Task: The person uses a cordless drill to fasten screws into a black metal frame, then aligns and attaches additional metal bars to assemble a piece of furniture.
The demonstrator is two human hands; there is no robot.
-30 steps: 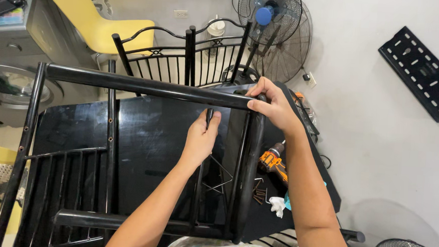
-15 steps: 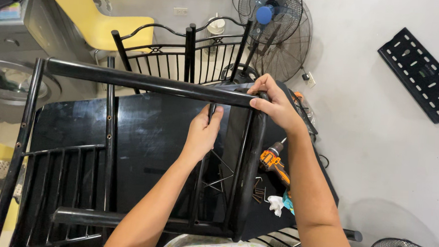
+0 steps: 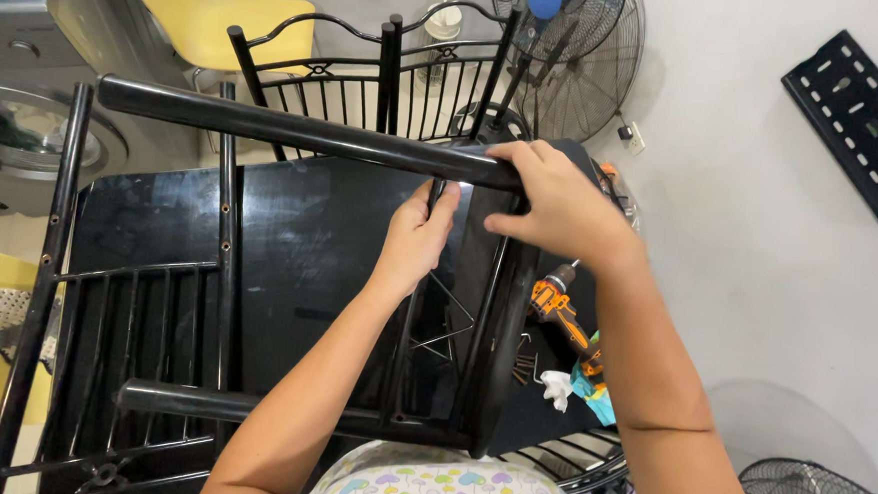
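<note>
A black metal furniture frame (image 3: pixel 265 126) with thick round tubes and thin bars lies across a glossy black tabletop (image 3: pixel 299 240). My right hand (image 3: pixel 551 205) grips the corner where the top tube meets the thick side tube. My left hand (image 3: pixel 417 238) reaches up beneath that corner, fingers pinched on a thin black upright bar (image 3: pixel 435 192) of the frame.
An orange cordless drill (image 3: pixel 561 312) lies on the table's right edge, with dark screws and a white and teal cloth (image 3: pixel 574 389) beside it. Two black railed frames (image 3: pixel 368 68) stand behind, a standing fan (image 3: pixel 559 53) at the back right, a yellow chair (image 3: pixel 216 20) at the back left.
Both hands stay at the same frame corner. My left hand has crept slightly up the thin bar, closer to the top tube. The frame has hardly moved.
</note>
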